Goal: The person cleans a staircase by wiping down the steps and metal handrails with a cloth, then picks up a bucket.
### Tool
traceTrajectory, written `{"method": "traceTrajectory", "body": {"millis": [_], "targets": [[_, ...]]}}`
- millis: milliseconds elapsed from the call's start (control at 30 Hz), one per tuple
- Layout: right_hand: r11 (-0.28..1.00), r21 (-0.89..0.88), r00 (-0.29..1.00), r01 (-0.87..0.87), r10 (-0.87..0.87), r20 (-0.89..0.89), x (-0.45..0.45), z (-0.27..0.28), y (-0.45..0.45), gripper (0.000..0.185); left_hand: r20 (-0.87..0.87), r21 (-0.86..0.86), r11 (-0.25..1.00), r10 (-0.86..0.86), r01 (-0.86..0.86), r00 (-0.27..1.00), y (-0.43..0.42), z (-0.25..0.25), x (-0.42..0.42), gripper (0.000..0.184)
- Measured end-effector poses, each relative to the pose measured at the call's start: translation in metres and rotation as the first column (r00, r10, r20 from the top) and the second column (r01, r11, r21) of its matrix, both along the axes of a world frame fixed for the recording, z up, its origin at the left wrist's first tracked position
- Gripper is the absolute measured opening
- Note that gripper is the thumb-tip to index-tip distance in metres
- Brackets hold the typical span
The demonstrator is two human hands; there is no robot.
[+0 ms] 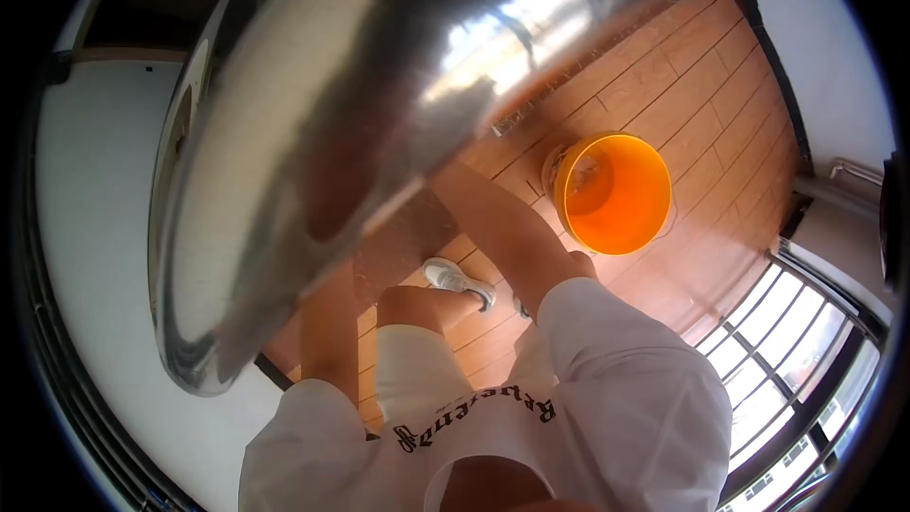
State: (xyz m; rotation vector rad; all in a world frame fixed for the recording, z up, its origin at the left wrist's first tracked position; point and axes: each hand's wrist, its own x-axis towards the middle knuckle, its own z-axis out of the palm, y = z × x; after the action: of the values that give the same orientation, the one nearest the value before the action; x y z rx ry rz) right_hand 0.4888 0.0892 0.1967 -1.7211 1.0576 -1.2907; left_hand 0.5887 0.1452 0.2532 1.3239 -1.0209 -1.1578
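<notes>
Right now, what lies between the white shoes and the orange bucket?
The right arm, above the wooden floor, crosses between them in the head view.

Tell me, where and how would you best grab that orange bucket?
I'd pinch the rim of the orange bucket from above, on the side nearest the person, thumb outside and fingers inside. It stands on the wooden floor with its round mouth open upward, so that edge looks easy to reach.
</notes>
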Motion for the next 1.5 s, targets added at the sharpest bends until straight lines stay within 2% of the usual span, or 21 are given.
{"method": "traceTrajectory", "body": {"millis": [167, 233, 367, 433, 633, 700, 767, 833, 900, 933, 967, 1000, 1033, 1100, 1200, 1233, 1300, 1333, 1367, 1433, 1500], "targets": [[0.983, -0.185, 0.999, -0.006, 0.013, 0.034, 0.003, -0.027, -0.007, 0.035, 0.092, -0.010, 0.997, 0.079, -0.078, 0.993, -0.020, -0.032, 0.010, 0.059], [0.967, -0.251, 0.996, -0.041, 0.059, 0.064, 0.005, -0.031, -0.008, 0.047, 0.158, -0.068, 0.992, 0.115, -0.105, 0.981, -0.015, -0.027, -0.003, 0.054], [0.949, -0.309, 0.986, -0.056, 0.102, 0.135, 0.010, -0.050, -0.021, 0.030, 0.239, -0.179, 0.979, 0.139, -0.097, 0.961, -0.020, -0.037, 0.001, 0.038], [0.931, -0.361, 0.980, 0.053, 0.021, 0.198, 0.020, -0.055, -0.019, 0.028, 0.239, -0.284, 0.956, 0.142, -0.071, 0.961, -0.019, -0.048, 0.007, 0.035], [0.902, -0.388, 0.975, -0.188, 0.220, 0.038, 0.005, -0.099, -0.044, 0.035, 0.281, -0.281, 0.960, 0.093, -0.011, 0.955, -0.008, -0.087, 0.013, 0.055], [0.942, -0.299, 0.988, -0.151, 0.139, -0.059, -0.004, -0.141, -0.028, 0.033, 0.262, -0.230, 0.972, 0.103, -0.042, 0.960, 0.011, -0.131, 0.013, 0.059], [0.969, -0.204, 0.990, -0.137, 0.125, -0.072, -0.010, -0.190, -0.015, 0.030, 0.277, -0.261, 0.953, 0.225, -0.153, 0.934, 0.036, -0.177, 0.018, 0.046], [0.963, -0.262, 0.995, 0.063, -0.081, -0.058, -0.021, -0.212, 0.004, 0.029, 0.256, -0.101, 0.928, 0.372, -0.358, 0.892, 0.062, -0.202, 0.025, 0.034], [0.970, -0.209, 0.992, 0.123, -0.121, 0.024, -0.023, -0.208, 0.032, 0.031, 0.072, 0.097, 0.754, 0.646, -0.650, 0.760, 0.080, -0.201, 0.029, 0.036], [0.974, -0.130, 0.981, 0.185, -0.174, 0.090, -0.022, -0.202, 0.048, 0.033, 0.072, 0.089, 0.742, 0.660, -0.664, 0.748, 0.090, -0.201, 0.037, 0.036], [0.974, -0.146, 0.981, 0.176, -0.161, 0.104, -0.017, -0.190, 0.050, 0.033, 0.138, -0.062, 0.755, 0.654, -0.652, 0.744, 0.092, -0.195, 0.049, 0.045], [0.968, -0.247, 0.987, 0.049, -0.009, 0.160, -0.010, -0.164, 0.052, 0.038, 0.205, -0.210, 0.759, 0.650, -0.616, 0.731, 0.091, -0.188, 0.059, 0.053], [0.937, -0.341, 0.970, -0.074, 0.148, 0.195, -0.002, -0.142, 0.054, 0.042, 0.206, -0.222, 0.751, 0.659, -0.622, 0.723, 0.091, -0.176, 0.062, 0.053], [0.957, -0.250, 0.905, -0.145, 0.231, 0.358, 0.032, -0.102, 0.042, 0.046, 0.267, -0.430, 0.771, 0.606, -0.470, 0.749, 0.089, -0.154, 0.061, 0.047], [0.886, -0.324, 0.738, -0.332, 0.458, 0.496, 0.069, -0.032, 0.022, 0.049, 0.160, -0.328, 0.793, 0.582, -0.513, 0.798, 0.086, -0.128, 0.051, 0.050], [0.789, -0.381, 0.740, -0.482, 0.600, 0.305, 0.070, -0.037, 0.000, 0.062, 0.069, -0.282, 0.805, 0.560, -0.522, 0.826, 0.084, -0.128, 0.051, 0.049], [0.775, -0.475, 0.708, -0.416, 0.604, 0.366, 0.091, -0.037, 0.019, 0.054, 0.115, -0.312, 0.810, 0.552, -0.497, 0.826, 0.086, -0.135, 0.054, 0.051], [0.846, -0.442, 0.816, -0.298, 0.466, 0.342, 0.086, -0.040, 0.035, 0.046, 0.072, -0.258, 0.812, 0.557, -0.524, 0.827, 0.089, -0.126, 0.049, 0.056], [0.848, -0.435, 0.820, -0.303, 0.465, 0.335, 0.084, -0.060, 0.041, 0.046, 0.028, -0.218, 0.814, 0.557, -0.539, 0.830, 0.088, -0.120, 0.047, 0.061], [0.949, -0.218, 0.919, -0.230, 0.285, 0.272, 0.079, -0.136, 0.049, 0.043, 0.015, -0.255, 0.831, 0.514, -0.494, 0.857, 0.088, -0.125, 0.048, 0.062], [0.950, -0.113, 0.953, -0.291, 0.298, 0.051, 0.057, -0.191, 0.051, 0.043, 0.237, -0.305, 0.827, 0.547, -0.473, 0.803, 0.089, -0.125, 0.041, 0.067]]}}
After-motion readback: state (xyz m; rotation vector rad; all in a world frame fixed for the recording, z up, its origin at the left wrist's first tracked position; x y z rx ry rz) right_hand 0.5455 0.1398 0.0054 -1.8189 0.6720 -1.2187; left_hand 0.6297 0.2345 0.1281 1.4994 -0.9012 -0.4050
